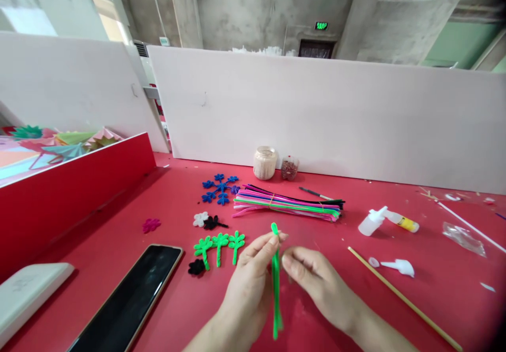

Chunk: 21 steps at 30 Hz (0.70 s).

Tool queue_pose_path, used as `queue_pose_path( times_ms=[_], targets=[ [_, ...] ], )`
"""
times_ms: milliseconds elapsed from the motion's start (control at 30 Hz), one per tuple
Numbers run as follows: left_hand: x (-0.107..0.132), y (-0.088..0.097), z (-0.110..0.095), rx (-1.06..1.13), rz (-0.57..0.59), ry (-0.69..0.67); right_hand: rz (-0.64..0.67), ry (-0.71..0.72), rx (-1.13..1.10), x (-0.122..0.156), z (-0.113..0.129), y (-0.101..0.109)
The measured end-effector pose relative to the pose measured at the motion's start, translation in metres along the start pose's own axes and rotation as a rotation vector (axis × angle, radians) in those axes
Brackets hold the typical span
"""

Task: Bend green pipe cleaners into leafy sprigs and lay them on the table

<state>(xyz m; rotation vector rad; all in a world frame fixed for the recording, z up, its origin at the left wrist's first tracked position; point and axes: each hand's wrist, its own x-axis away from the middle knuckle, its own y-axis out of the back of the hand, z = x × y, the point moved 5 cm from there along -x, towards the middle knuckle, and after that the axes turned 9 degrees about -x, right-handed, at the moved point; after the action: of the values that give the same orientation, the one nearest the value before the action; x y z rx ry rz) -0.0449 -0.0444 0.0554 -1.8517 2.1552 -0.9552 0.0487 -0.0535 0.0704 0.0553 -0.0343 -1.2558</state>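
Bare table (316, 225) ahead; pipe-cleaner bundle (288, 203) bars beyond.

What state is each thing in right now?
green pipe cleaner, doubled over, upright, pinched in left hand
right hand, fingers curled beside it, contact unclear
phone, flat, screen dark
pipe cleaner bundle, banded, lying flat
white bottle, on its side
pale jar, upright
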Motion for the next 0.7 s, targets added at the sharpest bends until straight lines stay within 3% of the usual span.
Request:
queue_pose_path(
  times_ms=[133, 367, 533, 700],
  targets=[
    [-0.003, -0.002, 0.006, -0.08, 0.021, -0.011, -0.017, 0.038, 0.026, 0.002, -0.009, -0.007],
    [-0.005, 0.001, 0.003, -0.372, 0.073, -0.129, -0.048, 0.031, 0.169, 0.015, -0.013, 0.006],
    [-0.001, 0.002, 0.012, -0.507, 0.163, -0.017, -0.25, 0.056, 0.126, 0.02, -0.007, 0.026],
    [0.007, -0.008, 0.014, -0.621, 0.299, -0.034, -0.146, 0.043, -0.043, 0.014, -0.005, 0.026]
  ],
)
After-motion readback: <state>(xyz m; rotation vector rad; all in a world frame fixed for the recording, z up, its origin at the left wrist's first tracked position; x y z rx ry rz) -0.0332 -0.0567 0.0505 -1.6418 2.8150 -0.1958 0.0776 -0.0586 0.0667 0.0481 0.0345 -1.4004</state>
